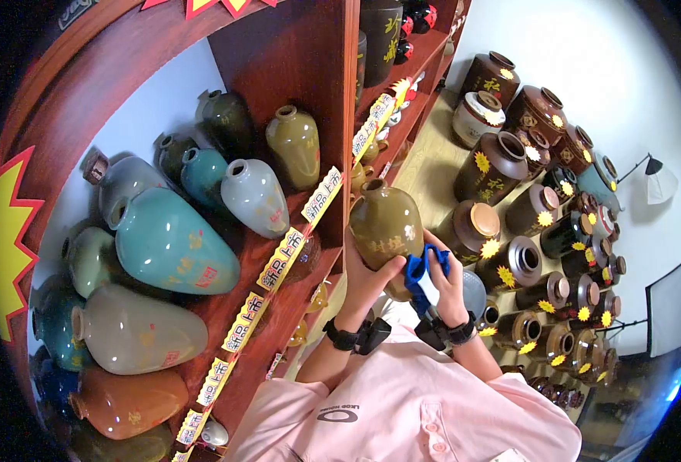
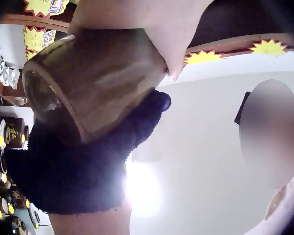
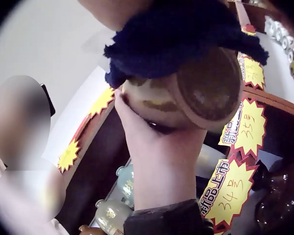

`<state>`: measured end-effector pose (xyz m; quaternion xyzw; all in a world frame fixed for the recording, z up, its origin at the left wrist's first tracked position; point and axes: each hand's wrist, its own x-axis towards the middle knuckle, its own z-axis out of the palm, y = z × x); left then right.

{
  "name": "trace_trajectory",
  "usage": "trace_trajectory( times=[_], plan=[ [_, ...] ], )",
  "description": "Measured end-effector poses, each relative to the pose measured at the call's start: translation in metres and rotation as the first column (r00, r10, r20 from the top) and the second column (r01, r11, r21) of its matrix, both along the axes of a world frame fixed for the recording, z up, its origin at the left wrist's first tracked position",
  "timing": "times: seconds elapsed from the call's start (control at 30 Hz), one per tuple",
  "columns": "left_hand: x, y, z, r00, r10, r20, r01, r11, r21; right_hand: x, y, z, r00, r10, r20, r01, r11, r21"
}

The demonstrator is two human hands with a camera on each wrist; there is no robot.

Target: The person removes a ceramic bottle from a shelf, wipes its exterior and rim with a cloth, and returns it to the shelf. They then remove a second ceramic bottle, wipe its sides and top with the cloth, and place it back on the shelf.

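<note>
A glossy olive-brown jar (image 1: pixel 387 219) with gold lettering tilts in front of the chest, its narrow neck pointing up and away. My left hand (image 1: pixel 370 279) grips its lower side; in the right wrist view that hand (image 3: pixel 161 132) wraps the jar near its round base (image 3: pixel 208 88). With my right hand (image 1: pixel 448 291) I hold a blue cloth (image 1: pixel 425 269) against the jar's other side. The left wrist view shows the fuzzy cloth (image 2: pixel 78 171) pressed along the jar's wall (image 2: pixel 108 78), covering most of the right hand's fingers.
Left of me, a red-brown shelf (image 1: pixel 286 46) carries several glazed jars, including a large teal one (image 1: pixel 175 242) and an orange-brown one (image 1: pixel 132 404). Yellow price labels (image 1: pixel 283 258) line its edge. Many dark jars (image 1: pixel 518 262) stand on the floor to the right.
</note>
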<state>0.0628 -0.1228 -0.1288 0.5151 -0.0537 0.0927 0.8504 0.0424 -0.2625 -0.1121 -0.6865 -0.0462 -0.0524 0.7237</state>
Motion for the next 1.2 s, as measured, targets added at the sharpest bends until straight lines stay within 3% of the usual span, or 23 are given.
trace_trajectory(
  times=[0.07, 0.13, 0.2, 0.23, 0.33, 0.4, 0.43, 0.5, 0.63, 0.7, 0.8, 0.87, 1.1, 1.2],
  plan=[
    [0.001, 0.001, 0.001, 0.997, -0.006, 0.082, -0.003, 0.994, 0.112, 0.001, 0.001, 0.007, 0.996, 0.016, 0.082, -0.008, 0.995, -0.101],
    [0.003, 0.003, -0.002, 0.979, -0.026, 0.204, -0.035, 0.956, 0.290, 0.006, -0.001, 0.009, 0.997, -0.002, 0.073, 0.005, 0.999, -0.043],
    [0.004, 0.004, -0.001, 0.974, -0.070, 0.217, -0.009, 0.939, 0.343, 0.015, -0.002, 0.026, 0.984, 0.046, 0.174, -0.043, 0.999, -0.023],
    [0.004, 0.005, 0.000, 0.973, -0.100, 0.210, 0.020, 0.935, 0.353, 0.016, -0.001, 0.043, 0.967, 0.108, 0.230, -0.088, 0.992, -0.095],
    [0.004, 0.007, 0.000, 0.956, -0.166, 0.243, 0.044, 0.898, 0.438, 0.027, -0.004, 0.057, 0.944, 0.182, 0.277, -0.154, 0.981, -0.120],
    [0.007, 0.009, 0.000, 0.937, -0.204, 0.284, 0.033, 0.860, 0.509, 0.034, -0.009, 0.066, 0.927, 0.222, 0.302, -0.109, 0.930, -0.351],
    [0.007, 0.011, 0.005, 0.914, -0.188, 0.360, -0.073, 0.797, 0.599, 0.033, -0.008, 0.075, 0.928, 0.244, 0.282, -0.108, 0.899, -0.423],
    [0.007, 0.008, -0.002, 0.923, -0.174, 0.343, -0.073, 0.797, 0.600, 0.038, -0.007, 0.084, 0.911, 0.318, 0.262, -0.114, 0.806, -0.581],
    [0.004, 0.002, -0.009, 0.943, -0.158, 0.294, 0.016, 0.900, 0.435, 0.046, -0.007, 0.074, 0.902, 0.385, 0.192, -0.245, 0.827, -0.506],
    [0.004, -0.002, -0.014, 0.946, -0.131, 0.297, 0.038, 0.953, 0.300, 0.045, -0.005, 0.064, 0.915, 0.349, 0.203, -0.299, 0.924, -0.240],
    [0.008, -0.009, -0.014, 0.980, -0.049, 0.192, 0.024, 0.991, 0.134, 0.038, 0.005, 0.035, 0.929, 0.321, 0.182, -0.347, 0.929, 0.130],
    [0.010, -0.008, -0.015, 0.992, -0.002, 0.126, -0.007, 0.997, 0.073, 0.025, 0.012, 0.023, 0.949, 0.289, 0.122, -0.310, 0.926, 0.217],
    [0.008, 0.010, -0.007, 0.987, 0.012, 0.159, -0.015, 1.000, 0.016, 0.024, -0.004, -0.030, 0.929, 0.358, -0.096, -0.340, 0.927, 0.160],
    [0.009, 0.017, -0.008, 0.998, -0.022, 0.063, 0.027, 0.996, -0.084, 0.017, -0.001, -0.032, 0.885, 0.429, -0.182, -0.366, 0.882, 0.297]
  ],
)
